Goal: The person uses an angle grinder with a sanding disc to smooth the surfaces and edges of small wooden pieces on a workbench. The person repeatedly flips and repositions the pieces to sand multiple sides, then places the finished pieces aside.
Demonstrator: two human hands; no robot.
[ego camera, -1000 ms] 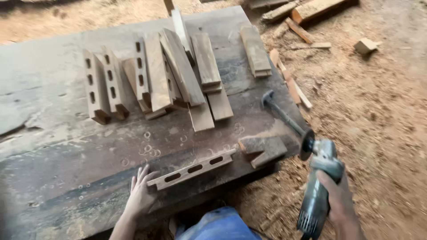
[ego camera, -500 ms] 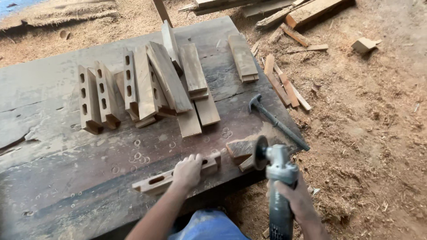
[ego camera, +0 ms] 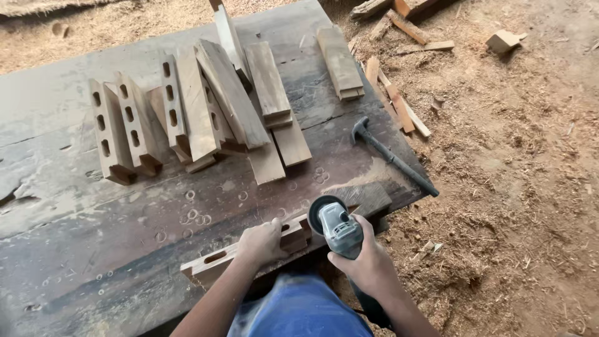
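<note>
The left hand (ego camera: 262,242) is covering the middle of the slotted bar (ego camera: 215,262), so any slots under the palm are not showing. The right hand (ego camera: 368,262) is wrapping the grinder (ego camera: 337,228), hiding its rear body; the disc's contact with the bar's end is too obscured to judge. The block (ego camera: 368,196) behind the grinder is partly hidden by the disc guard. Both forearms are running off the lower edge. The bench (ego camera: 62,206) is being cut off at the left and bottom edges. The upright board (ego camera: 228,31) is being cropped at the top edge, as are the scraps (ego camera: 405,12) beyond the bench.
</note>
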